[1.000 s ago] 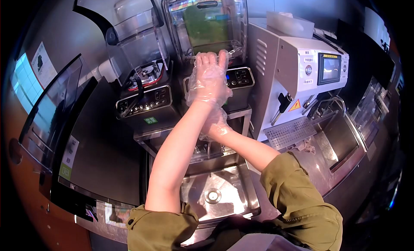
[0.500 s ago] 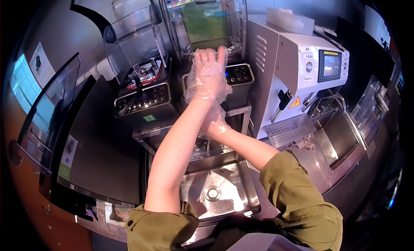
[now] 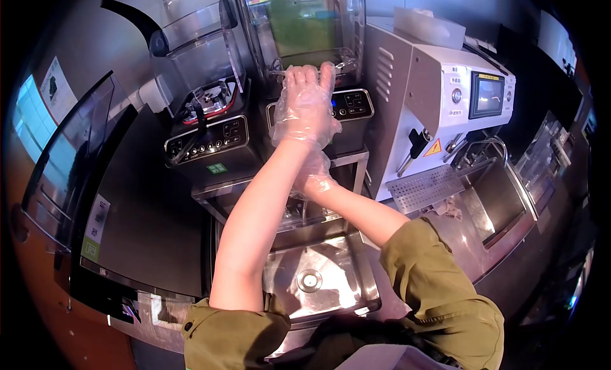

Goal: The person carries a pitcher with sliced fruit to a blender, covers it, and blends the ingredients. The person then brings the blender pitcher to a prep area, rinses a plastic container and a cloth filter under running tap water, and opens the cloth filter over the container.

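Observation:
My left hand, in a clear plastic glove, is raised with its back toward me and its fingers stretched upward. It is in front of a blender and covers part of the control panel. Inside the blender's transparent cover stands a jar with green contents. My right hand, also in a clear plastic glove, is just below and behind the left one, near its wrist. The right fingers are hidden, so I cannot tell whether they hold anything.
A second blender base stands left, with its clear cover raised. Below my arms is a steel sink. To the right are a white machine with a screen, a perforated drip tray and a small basin. A black appliance occupies the left.
The view has shifted slightly, and both hands keep nearly the same pose. The left hand appears a little higher against the blender.

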`<control>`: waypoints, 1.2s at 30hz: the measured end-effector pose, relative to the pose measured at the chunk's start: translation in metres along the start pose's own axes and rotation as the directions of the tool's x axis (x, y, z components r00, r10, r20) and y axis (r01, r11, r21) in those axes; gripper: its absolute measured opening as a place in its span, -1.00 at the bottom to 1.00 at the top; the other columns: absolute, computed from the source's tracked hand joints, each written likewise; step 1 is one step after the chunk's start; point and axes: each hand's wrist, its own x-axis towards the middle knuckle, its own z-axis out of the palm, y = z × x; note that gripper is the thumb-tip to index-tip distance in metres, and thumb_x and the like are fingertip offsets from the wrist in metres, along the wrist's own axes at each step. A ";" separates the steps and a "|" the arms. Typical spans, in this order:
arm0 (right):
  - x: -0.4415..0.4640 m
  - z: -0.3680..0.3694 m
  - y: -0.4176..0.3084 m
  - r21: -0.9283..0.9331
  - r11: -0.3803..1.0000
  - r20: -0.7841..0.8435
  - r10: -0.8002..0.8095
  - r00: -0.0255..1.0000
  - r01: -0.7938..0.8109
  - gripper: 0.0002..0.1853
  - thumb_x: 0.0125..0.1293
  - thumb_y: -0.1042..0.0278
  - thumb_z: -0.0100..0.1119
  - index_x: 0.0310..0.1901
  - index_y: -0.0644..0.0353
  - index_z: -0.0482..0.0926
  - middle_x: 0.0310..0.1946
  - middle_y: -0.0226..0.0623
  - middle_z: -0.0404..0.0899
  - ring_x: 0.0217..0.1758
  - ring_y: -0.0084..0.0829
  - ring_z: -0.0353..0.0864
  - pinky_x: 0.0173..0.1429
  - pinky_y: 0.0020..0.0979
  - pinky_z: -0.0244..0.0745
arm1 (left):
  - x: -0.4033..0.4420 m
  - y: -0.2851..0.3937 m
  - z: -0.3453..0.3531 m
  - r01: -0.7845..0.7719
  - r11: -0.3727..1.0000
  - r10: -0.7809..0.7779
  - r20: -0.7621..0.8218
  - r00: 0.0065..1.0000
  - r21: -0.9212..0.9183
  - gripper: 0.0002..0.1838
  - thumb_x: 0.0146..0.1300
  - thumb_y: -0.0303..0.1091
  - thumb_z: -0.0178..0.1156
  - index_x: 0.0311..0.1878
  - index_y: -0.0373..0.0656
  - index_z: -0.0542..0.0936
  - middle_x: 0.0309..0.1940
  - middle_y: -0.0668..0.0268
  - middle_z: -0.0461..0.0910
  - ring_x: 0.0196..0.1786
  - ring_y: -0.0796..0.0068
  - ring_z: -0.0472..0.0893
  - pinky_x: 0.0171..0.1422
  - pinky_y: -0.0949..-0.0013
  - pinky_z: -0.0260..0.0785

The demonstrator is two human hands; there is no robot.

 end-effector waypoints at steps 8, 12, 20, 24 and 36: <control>0.003 0.006 0.000 -0.220 0.975 0.009 0.014 1.000 -0.011 -0.58 0.23 0.20 -0.23 0.11 0.12 0.18 0.12 -0.27 0.22 0.20 -0.36 0.19 0.21 -0.33 0.11 | 0.000 -0.001 0.001 -0.005 1.000 0.005 0.001 1.000 0.003 0.06 -0.60 -0.11 0.45 0.11 -0.21 0.15 -0.13 0.05 0.27 0.06 0.04 0.21 0.23 0.10 -0.10; 0.005 -0.001 -0.001 -0.281 0.959 0.099 -0.006 0.995 0.034 -0.61 0.31 0.25 -0.35 0.13 0.20 0.08 0.13 -0.23 0.15 0.20 -0.40 0.12 0.27 -0.38 0.02 | 0.000 -0.002 0.001 -0.016 1.000 0.016 -0.021 1.000 -0.023 0.06 -0.60 -0.12 0.45 0.11 -0.21 0.15 -0.14 0.05 0.27 0.05 0.04 0.21 0.24 0.10 -0.10; 0.011 0.073 -0.007 0.346 0.933 -0.145 0.157 0.977 -0.099 -0.58 0.11 0.11 -0.02 0.02 0.02 0.32 -0.01 -0.28 0.38 0.07 -0.35 0.36 0.12 -0.34 0.24 | -0.001 -0.002 0.004 -0.009 1.000 0.009 -0.024 1.000 0.001 0.07 -0.57 -0.11 0.44 0.13 -0.23 0.13 -0.13 0.05 0.25 0.06 0.05 0.20 0.25 0.10 -0.12; 0.006 0.059 -0.004 0.335 0.938 -0.121 0.131 0.984 -0.084 -0.57 0.09 0.07 0.01 0.01 -0.02 0.35 -0.04 -0.27 0.41 0.04 -0.28 0.40 0.08 -0.31 0.28 | 0.000 0.001 -0.001 0.010 1.000 -0.010 0.009 1.000 0.005 0.06 -0.57 -0.11 0.43 0.12 -0.23 0.14 -0.13 0.05 0.25 0.06 0.05 0.20 0.25 0.10 -0.12; 0.005 0.028 -0.002 0.149 0.989 -0.136 0.041 0.990 -0.021 -0.69 0.11 0.16 -0.01 -0.10 0.01 0.45 -0.18 -0.32 0.50 -0.14 -0.32 0.53 -0.14 -0.33 0.41 | 0.000 0.000 0.001 -0.004 1.000 0.004 -0.025 1.000 -0.005 0.06 -0.59 -0.12 0.44 0.11 -0.25 0.15 -0.14 0.05 0.26 0.05 0.04 0.22 0.25 0.09 -0.11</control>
